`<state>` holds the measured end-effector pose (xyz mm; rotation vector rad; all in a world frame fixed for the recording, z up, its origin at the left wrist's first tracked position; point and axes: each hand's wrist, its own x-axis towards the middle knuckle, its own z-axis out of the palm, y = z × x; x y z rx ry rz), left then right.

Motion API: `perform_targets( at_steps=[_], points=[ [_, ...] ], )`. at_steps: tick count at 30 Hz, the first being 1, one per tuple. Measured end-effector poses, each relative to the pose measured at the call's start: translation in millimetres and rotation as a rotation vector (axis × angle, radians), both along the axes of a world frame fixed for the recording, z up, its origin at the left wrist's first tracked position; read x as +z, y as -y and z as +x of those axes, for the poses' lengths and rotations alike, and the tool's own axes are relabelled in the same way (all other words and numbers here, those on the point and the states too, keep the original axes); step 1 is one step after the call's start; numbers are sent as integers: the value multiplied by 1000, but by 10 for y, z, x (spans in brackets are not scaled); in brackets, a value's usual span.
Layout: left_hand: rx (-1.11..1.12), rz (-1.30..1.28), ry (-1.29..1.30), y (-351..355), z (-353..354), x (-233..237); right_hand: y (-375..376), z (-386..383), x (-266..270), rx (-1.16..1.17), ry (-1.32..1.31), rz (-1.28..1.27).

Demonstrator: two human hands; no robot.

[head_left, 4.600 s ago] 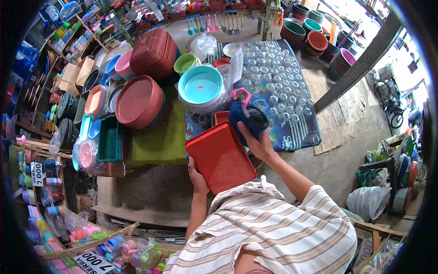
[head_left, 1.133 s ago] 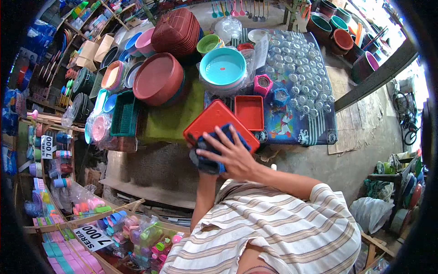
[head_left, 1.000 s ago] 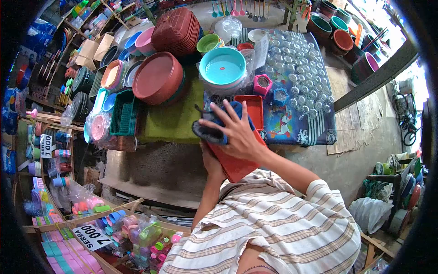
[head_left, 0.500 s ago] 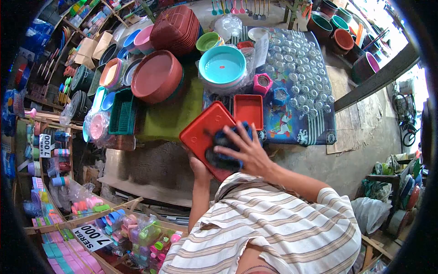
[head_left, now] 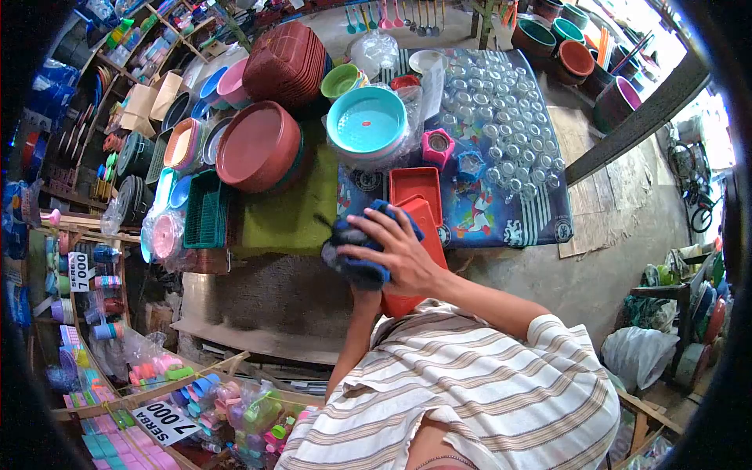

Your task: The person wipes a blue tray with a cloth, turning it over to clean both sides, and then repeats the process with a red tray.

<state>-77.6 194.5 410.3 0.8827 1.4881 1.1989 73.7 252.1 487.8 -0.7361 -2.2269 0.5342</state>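
A red plastic tray (head_left: 429, 239) is held up on edge in front of my body, its narrow side turned toward me. My right hand (head_left: 395, 251) is closed over a bunched dark blue cloth (head_left: 362, 270), which lies against the tray's left part. Below the cloth, my left hand (head_left: 366, 299) supports the tray from its lower left; its fingers are mostly hidden. Another red tray (head_left: 415, 182) sits just beyond on the table's front part.
Glass jars (head_left: 513, 133) cover the right of the blue-clothed table (head_left: 462, 223). Turquoise basins (head_left: 366, 121), a pink clock-like item (head_left: 438, 147) and brown-red basins (head_left: 258, 147) stand nearby. Green baskets (head_left: 207, 210) are at left. A wooden post (head_left: 638, 125) slants at right.
The tray has turned from showing its broad underside to standing on edge. My right hand and the cloth have moved left, now covering most of my left hand.
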Motion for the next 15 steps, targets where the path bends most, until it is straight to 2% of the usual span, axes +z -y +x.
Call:
perform_targets(
  at_steps=[3, 5, 6, 7, 9, 11, 13, 14, 15],
  points=[
    [41, 88, 158, 40, 76, 12, 39, 40, -155, -61, 25, 71],
    [136, 111, 201, 9, 48, -33, -5, 157, -338, -113, 70, 52],
    [244, 114, 218, -115, -46, -219, -42, 220, -436, -157, 79, 7],
    [243, 111, 219, -189, -43, -168, -74, 288, -457, -201, 87, -38],
    [319, 104, 570, -266, -12, -63, -37, 450, -548, -235, 124, -75],
    [352, 79, 635, -319, -28, -31, -2, 587, -790, -207, -32, -340],
    [474, 112, 552, -380, -38, -64, 12, 733, -861, -197, -49, -372],
    [500, 159, 542, -420, -11, -95, 22, 796, -898, -193, -114, -667],
    [499, 150, 544, -457, 30, -141, 8, 829, -934, -191, -134, -770]
  ],
)
